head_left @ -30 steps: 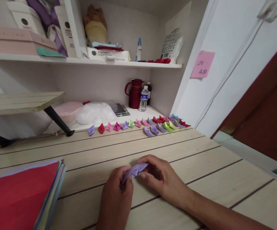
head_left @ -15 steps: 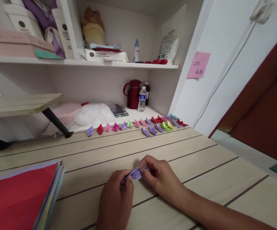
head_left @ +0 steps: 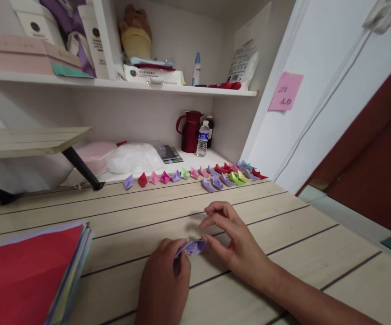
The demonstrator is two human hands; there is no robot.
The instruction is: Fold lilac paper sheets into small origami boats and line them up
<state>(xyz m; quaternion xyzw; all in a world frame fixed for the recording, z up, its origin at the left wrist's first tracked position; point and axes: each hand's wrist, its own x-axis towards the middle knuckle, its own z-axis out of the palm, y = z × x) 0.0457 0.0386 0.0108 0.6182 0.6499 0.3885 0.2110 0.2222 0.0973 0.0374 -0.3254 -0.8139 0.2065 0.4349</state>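
My left hand (head_left: 163,282) pinches the left end of a small folded purple paper piece (head_left: 193,247) just above the wooden table (head_left: 283,234). My right hand (head_left: 231,241) holds the paper's right end with thumb and lower fingers, while its forefinger is lifted and curled above. A long row of finished little paper boats (head_left: 195,174) in purple, red, pink, green and yellow lines the table's far edge.
A stack of coloured paper sheets (head_left: 29,275), red on top, lies at the near left. Behind the table, a white shelf holds a red jug (head_left: 190,132), a water bottle (head_left: 202,139) and a plastic bag (head_left: 132,159). A pink sticky note (head_left: 285,91) is on the wall.
The right hand's forefinger has lifted off the purple paper and curled upward; both hands have lowered the paper slightly toward the table.
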